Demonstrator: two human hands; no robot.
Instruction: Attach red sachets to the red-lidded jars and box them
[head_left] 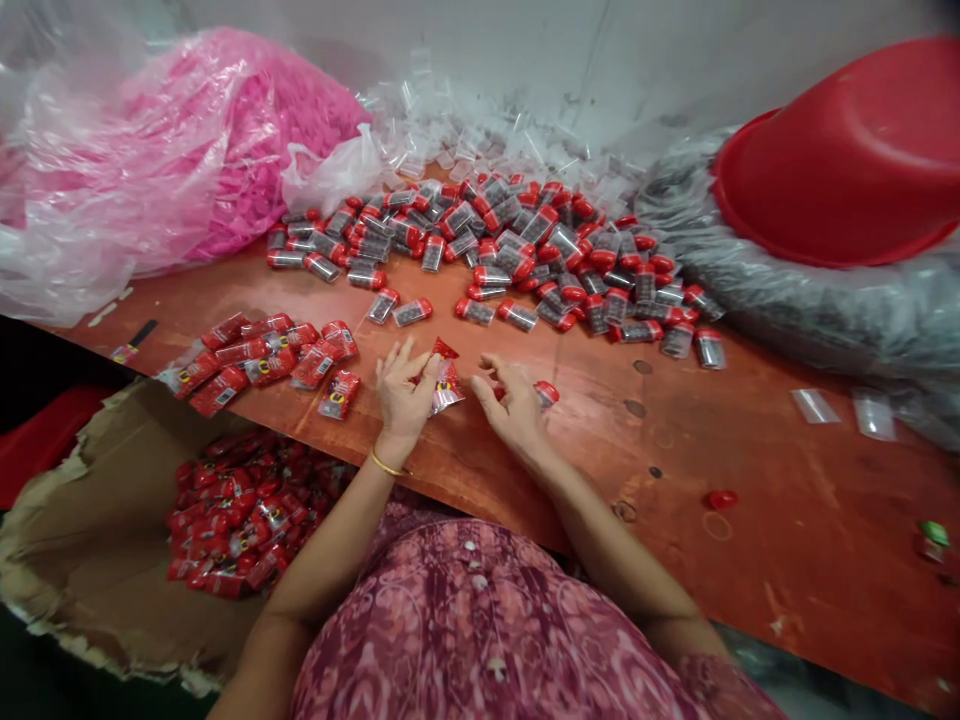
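My left hand, with a gold bangle at its wrist, pinches a shiny red printed packet between thumb and fingers, just above the table. Facing it, my right hand has its thumb and bent fingers apart. Something red shows beneath those fingers, partly hidden. A small clear container with a red cap pokes out beyond the right hand's far side; whether the hand touches it I cannot tell. To the left lies a group of similar red packets, with one packet nearest my left hand.
Red-capped containers with dark contents form a heap behind my hands. Clear empty sleeves lie by the wall. A pink-filled plastic bag is at left, a red tub at right. Below the edge, a cardboard box holds red packets.
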